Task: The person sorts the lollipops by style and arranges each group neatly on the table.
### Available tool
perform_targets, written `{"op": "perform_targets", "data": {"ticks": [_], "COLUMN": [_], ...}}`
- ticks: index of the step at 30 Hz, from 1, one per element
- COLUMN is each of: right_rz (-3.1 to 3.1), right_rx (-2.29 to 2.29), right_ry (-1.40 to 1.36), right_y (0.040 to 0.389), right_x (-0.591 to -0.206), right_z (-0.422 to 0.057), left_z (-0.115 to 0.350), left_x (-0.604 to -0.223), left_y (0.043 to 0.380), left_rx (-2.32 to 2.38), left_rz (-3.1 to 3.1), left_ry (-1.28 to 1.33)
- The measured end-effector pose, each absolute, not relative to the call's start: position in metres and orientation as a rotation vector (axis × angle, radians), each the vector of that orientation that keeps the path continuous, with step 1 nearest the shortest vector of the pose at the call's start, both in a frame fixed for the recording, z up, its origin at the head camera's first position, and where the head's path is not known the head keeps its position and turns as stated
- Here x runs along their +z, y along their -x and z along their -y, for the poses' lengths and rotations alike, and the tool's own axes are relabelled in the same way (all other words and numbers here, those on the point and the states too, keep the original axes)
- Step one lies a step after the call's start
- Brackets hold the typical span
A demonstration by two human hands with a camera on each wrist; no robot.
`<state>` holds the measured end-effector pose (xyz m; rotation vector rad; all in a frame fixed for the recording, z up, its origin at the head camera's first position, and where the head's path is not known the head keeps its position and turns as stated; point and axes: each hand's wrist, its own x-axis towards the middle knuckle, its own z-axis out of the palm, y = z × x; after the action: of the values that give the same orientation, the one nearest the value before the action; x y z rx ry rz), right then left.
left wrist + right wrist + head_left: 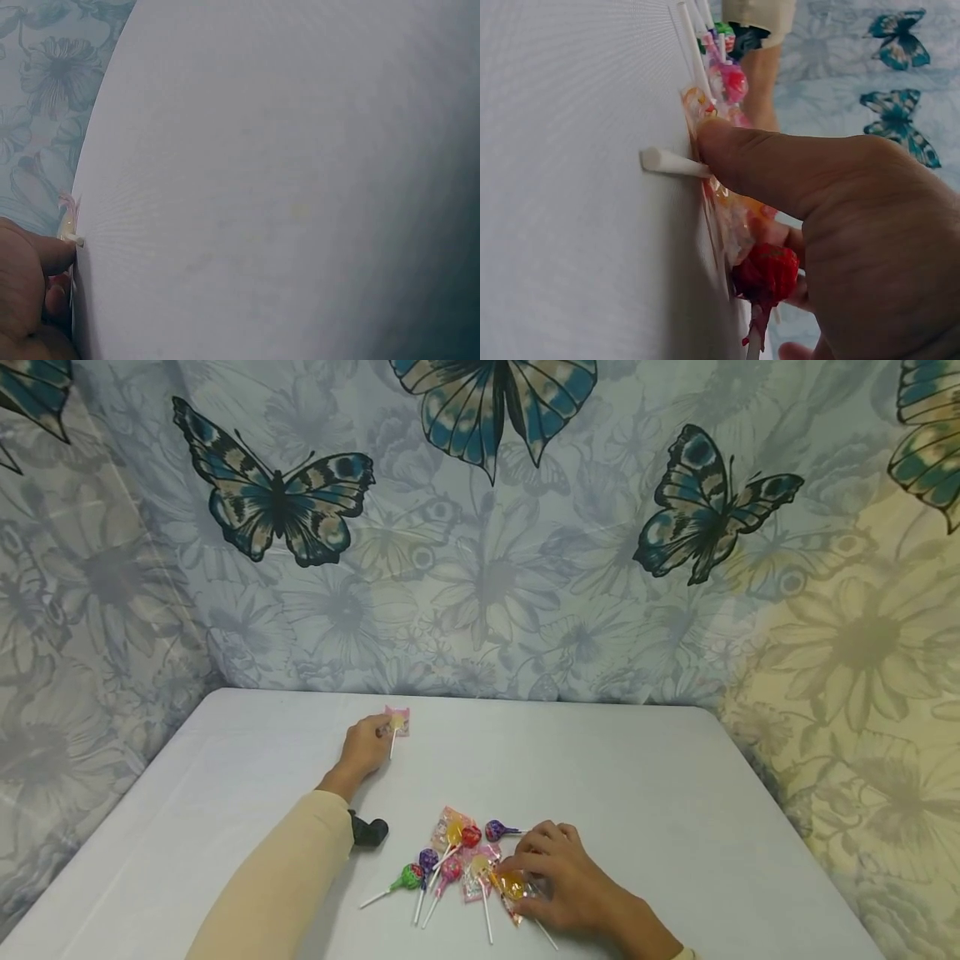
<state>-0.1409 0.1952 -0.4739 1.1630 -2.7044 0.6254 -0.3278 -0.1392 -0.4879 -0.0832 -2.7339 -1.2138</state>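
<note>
At the table's far edge, left of centre, my left hand (365, 747) pinches a flat yellow lollipop (397, 722) in a pink-edged clear wrapper, its white stick pointing toward me. My right hand (576, 878) is at the right side of a lollipop pile, thumb and fingers around an amber lollipop (513, 886) in an orange-printed clear wrapper. A red-wrapped lollipop (766, 274) shows below the right thumb in the right wrist view; the hand hides it in the head view. Beside the right fingers lies another pink-wrapped yellow lollipop (480, 867).
Around the pile lie a green lollipop (410, 877), a purple one (428, 859), a pink one (451, 868), a red one (471, 836) and a dark purple one (497, 831). The white table (637, 760) meets a butterfly-print cloth (480, 635) behind.
</note>
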Motion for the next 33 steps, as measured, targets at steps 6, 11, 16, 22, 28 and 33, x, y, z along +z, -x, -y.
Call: {"op": "perform_targets", "data": {"ticks": [6,11,16,22,28,33], "right_rz": [2.624,2.685,2.681,2.434,2.281,2.262], "right_rx": [0.752,0.803,0.841,0.969,1.137,1.202], "right_ry": [-1.167,-1.083,-1.018,-1.140,-1.146,-1.078], "right_y": [0.144,0.143,0.140,0.143,0.148,0.145], "right_x": [-0.477,-0.473,-0.469,-0.470,-0.474,-0.463], "right_z": [-0.198,-0.196,-0.195,-0.196,-0.198,-0.194], "left_z": [0.139,0.139,0.140,0.139,0.138,0.140], "left_x": [-0.487,-0.485,-0.486,-0.487,-0.487,-0.487], "left_y": [0.329,0.329,0.328,0.328,0.328,0.329], "left_rx": [-1.229,-1.231,-1.218,-1.216,-1.211,-1.226], "left_rz": [2.742,2.743,2.750,2.750,2.739,2.739], "left_ry": [0.080,0.083,0.072,0.075,0.093,0.076]}}
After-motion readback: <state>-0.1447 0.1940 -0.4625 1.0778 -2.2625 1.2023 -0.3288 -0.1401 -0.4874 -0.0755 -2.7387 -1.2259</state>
